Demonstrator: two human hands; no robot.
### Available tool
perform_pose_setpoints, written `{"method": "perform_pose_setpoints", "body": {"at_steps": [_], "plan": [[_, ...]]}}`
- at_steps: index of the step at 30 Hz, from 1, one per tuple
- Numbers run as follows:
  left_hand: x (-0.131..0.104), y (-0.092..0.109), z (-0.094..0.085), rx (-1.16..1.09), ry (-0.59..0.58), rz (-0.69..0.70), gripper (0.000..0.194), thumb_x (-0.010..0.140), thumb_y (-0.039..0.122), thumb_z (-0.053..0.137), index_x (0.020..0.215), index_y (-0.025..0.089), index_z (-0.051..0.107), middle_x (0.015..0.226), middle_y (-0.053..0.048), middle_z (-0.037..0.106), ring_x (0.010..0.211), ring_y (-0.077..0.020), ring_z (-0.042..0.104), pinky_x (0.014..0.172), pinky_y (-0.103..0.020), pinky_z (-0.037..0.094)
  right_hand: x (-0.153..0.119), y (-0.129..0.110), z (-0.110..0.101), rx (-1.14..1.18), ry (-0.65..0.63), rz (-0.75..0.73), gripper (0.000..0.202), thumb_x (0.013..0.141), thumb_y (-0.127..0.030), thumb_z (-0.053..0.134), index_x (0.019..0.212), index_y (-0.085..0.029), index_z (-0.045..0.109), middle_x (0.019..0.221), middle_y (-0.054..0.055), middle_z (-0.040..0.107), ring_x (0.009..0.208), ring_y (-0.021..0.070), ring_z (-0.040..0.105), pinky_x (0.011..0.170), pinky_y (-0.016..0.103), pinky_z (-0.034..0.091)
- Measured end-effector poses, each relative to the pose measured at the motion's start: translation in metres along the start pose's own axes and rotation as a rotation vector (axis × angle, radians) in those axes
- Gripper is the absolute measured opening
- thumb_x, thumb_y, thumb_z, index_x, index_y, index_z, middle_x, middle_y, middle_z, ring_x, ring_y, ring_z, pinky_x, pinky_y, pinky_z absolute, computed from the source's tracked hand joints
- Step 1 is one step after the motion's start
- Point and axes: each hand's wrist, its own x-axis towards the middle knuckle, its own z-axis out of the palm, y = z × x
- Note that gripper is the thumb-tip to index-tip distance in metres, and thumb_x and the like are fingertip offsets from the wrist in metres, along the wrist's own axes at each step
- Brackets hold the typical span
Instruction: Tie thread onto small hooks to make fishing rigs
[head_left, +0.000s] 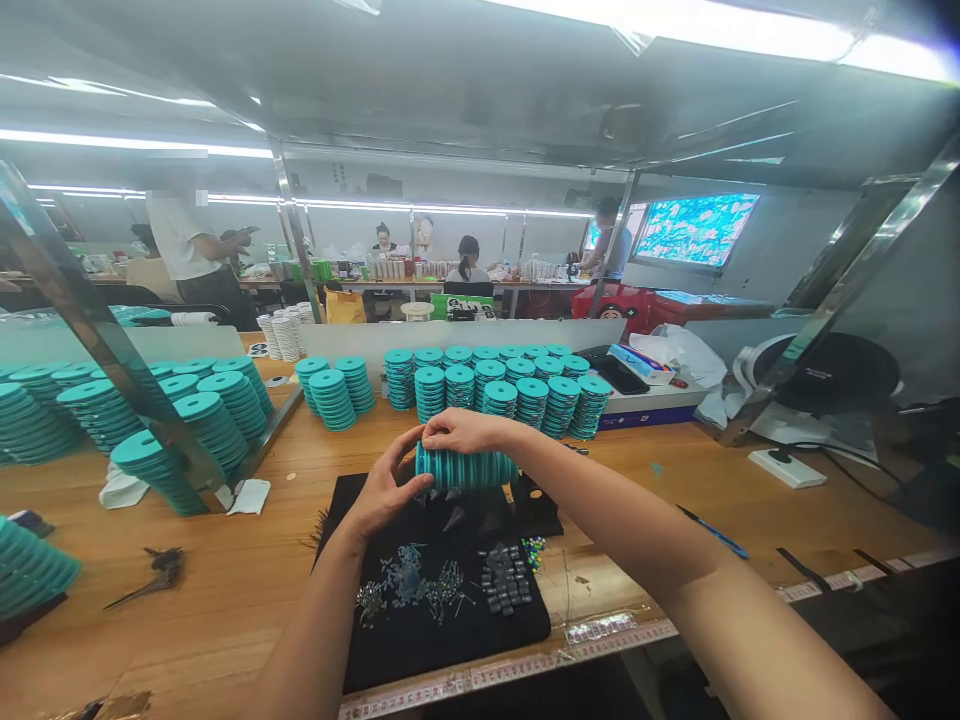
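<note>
Up front, past the printed measuring strip [510, 676] and onto the black mat [420, 648], dotted with small metal pins [450, 588], a patch of gray beads [505, 580] and, right by the edge, colored beads [534, 552]. And here, holds the sideways stack of teal spools [472, 468] over the mat's far part, curling the left hand [384, 492] round its left end, thumb on the near side! Pinches, too, with the right hand [469, 432], fingertips together at the top of that same end. Cannot tell on what. Off right, a blue tool [716, 530]; farther, a white power strip [786, 468]. Beyond, upright teal stacks [532, 403] in close rows. Way back, a seated person [469, 265], back turned.
</note>
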Motion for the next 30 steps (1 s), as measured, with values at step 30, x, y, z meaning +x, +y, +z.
{"method": "perform_pose_setpoints", "body": {"at_steps": [30], "plan": [[0.004, 0.004, -0.005, 0.046, -0.053, -0.031, 0.062, 0.08, 0.031, 0.074, 0.136, 0.02, 0.049, 0.142, -0.015, 0.05, 0.13, -0.0333, 0.049, 0.107, -0.046, 0.041, 0.017, -0.014, -0.019, 0.093, -0.195, 0.295, 0.016, 0.074, -0.031, 0.073, 0.079, -0.016, 0.075, 0.064, -0.002, 0.063, 0.058, 0.0113, 0.05, 0.052, 0.023, 0.038]]}}
